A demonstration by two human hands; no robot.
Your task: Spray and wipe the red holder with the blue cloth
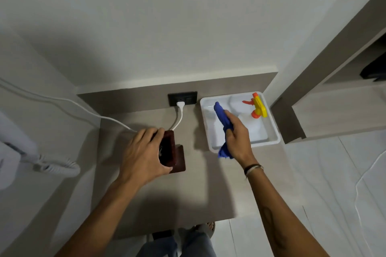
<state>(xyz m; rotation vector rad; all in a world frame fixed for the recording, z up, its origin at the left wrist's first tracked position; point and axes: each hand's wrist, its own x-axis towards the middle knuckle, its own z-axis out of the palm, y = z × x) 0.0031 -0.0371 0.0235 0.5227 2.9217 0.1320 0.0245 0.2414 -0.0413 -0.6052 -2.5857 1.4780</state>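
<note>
The dark red holder [169, 150] stands on the beige counter [200, 189], left of middle. My left hand [144, 154] grips it from the left, fingers over its far end and thumb at its near end. My right hand [238, 137] is closed around the blue cloth [222, 118], which sticks up above the fist and hangs out below it, over the left part of the white tray [273, 131]. A spray bottle with a clear body and a yellow and orange trigger head [258, 107] lies in the tray's far right corner.
A black wall socket [182, 98] with a white plug and cable [177, 118] sits just behind the holder. A white phone with a coiled cord [56, 166] hangs at the left. A wooden shelf unit [325, 81] borders the counter on the right.
</note>
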